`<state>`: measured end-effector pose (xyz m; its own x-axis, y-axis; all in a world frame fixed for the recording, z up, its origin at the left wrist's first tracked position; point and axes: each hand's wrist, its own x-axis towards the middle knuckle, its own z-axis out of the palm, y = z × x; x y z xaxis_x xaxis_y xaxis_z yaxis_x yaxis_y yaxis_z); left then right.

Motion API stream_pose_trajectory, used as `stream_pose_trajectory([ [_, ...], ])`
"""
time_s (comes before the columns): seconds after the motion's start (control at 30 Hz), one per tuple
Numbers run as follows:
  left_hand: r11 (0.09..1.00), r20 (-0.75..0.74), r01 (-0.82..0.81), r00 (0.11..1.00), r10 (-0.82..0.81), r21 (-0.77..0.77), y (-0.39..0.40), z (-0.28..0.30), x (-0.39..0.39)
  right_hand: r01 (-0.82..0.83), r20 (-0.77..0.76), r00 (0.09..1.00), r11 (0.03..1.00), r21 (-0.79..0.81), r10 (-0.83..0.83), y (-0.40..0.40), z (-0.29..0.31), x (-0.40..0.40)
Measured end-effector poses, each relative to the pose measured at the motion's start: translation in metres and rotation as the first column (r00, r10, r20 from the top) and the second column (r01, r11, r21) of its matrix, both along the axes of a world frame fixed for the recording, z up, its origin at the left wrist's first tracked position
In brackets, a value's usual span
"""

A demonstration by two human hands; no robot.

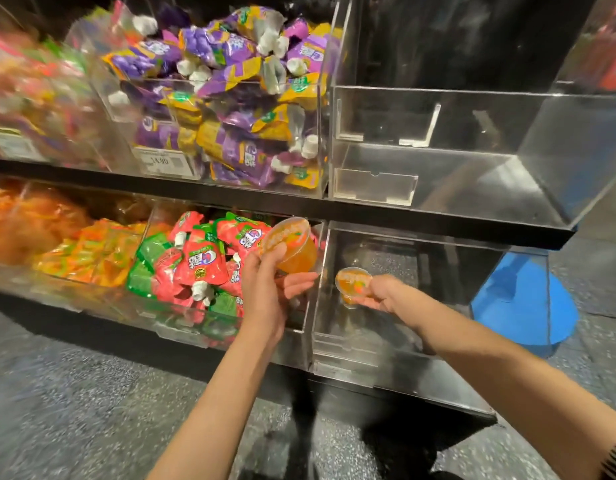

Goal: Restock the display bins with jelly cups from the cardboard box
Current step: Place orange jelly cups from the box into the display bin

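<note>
Head view: both hands work at the clear lower-right bin point(396, 344), which holds no stock yet apart from what the right hand brings. Right hand point(382, 292) reaches inside it, fingers pinching a small orange jelly cup point(353, 282) by its side wall, low over the bin floor. Left hand point(265, 285) hovers just left of that bin, fingers curled round a larger jelly cup point(292, 249), foil lid tilted toward camera. Judgement: cups are light, thin-walled, smooth plastic; grip the body below the rim, gently, avoiding the peel-off lid. Cardboard box not in view
</note>
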<state>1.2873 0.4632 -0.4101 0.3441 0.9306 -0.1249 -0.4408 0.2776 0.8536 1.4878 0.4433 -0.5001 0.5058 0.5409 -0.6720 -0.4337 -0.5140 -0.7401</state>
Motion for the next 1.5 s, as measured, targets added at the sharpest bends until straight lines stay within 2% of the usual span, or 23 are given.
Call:
stream_pose_trajectory([
  [0.1,1.0,0.011,0.021,1.0,-0.021,0.001,0.003,0.003,0.003,-0.009,0.02,1.0,1.0,-0.024,0.009,0.004,-0.004,0.004],
  [0.23,0.999,-0.001,0.05,0.999,-0.05,-0.004,-0.003,0.01,0.009,0.032,-0.008,0.999,0.999,0.037,-0.032,0.001,-0.018,0.004],
  [0.4,0.999,-0.003,0.044,0.999,-0.044,-0.009,-0.007,0.015,0.01,-0.017,0.016,1.0,1.0,0.01,0.017,0.0,-0.02,0.006],
  [0.57,0.998,-0.008,0.055,0.998,-0.055,0.018,-0.011,0.017,0.01,-0.102,0.189,0.974,0.989,-0.107,0.121,-0.029,0.006,0.003],
  [0.63,0.993,-0.039,0.089,0.995,-0.087,0.071,-0.016,0.02,0.014,-0.094,0.2,0.975,0.995,-0.015,0.095,-0.049,0.022,0.003],
  [0.77,0.962,-0.069,0.21,0.977,-0.201,0.174,-0.035,0.024,0.027,0.011,0.038,0.999,0.954,0.299,-0.023,-0.096,0.059,-0.007],
  [0.87,0.907,-0.159,0.335,0.94,-0.302,0.256,-0.05,0.015,0.039,0.001,-0.057,0.998,0.896,0.444,0.027,-0.125,0.087,-0.018],
  [0.97,0.799,-0.361,0.434,0.886,-0.293,0.417,-0.061,-0.004,0.049,-0.068,-0.105,0.985,0.874,0.482,0.135,-0.144,0.107,-0.027],
  [1.03,0.755,-0.436,0.485,0.851,-0.291,0.442,-0.067,-0.016,0.057,-0.078,-0.107,0.984,0.894,0.442,0.139,-0.15,0.109,-0.031],
  [1.1,0.762,-0.465,0.553,0.801,-0.377,0.337,-0.067,-0.023,0.066,-0.091,-0.059,0.991,0.916,0.391,0.123,-0.151,0.104,-0.031],
  [1.17,0.776,-0.322,0.63,0.744,-0.585,0.046,-0.066,-0.019,0.074,-0.065,-0.1,0.989,0.928,0.367,0.109,-0.149,0.095,-0.027],
  [1.2,0.75,-0.237,0.655,0.717,-0.655,-0.091,-0.065,-0.018,0.077,-0.046,-0.157,0.982,0.94,0.338,0.105,-0.147,0.09,-0.023],
  [1.23,0.73,-0.217,0.663,0.697,-0.683,-0.166,-0.063,-0.017,0.078,-0.031,-0.199,0.976,0.959,0.28,0.09,-0.144,0.084,-0.017],
  [1.3,0.767,-0.304,0.605,0.705,-0.641,-0.214,-0.058,-0.015,0.078,0.013,-0.221,0.975,0.989,0.145,0.02,-0.134,0.068,-0.001],
  [1.37,0.845,-0.376,0.504,0.759,-0.531,-0.177,-0.047,-0.014,0.074,0.094,-0.233,0.97,0.99,0.108,-0.066,-0.12,0.052,0.014],
  [1.5,0.897,-0.345,0.421,0.829,-0.44,-0.133,-0.031,0.0,0.061,0.274,-0.278,0.93,0.958,0.084,-0.242,-0.091,0.024,0.041],
])
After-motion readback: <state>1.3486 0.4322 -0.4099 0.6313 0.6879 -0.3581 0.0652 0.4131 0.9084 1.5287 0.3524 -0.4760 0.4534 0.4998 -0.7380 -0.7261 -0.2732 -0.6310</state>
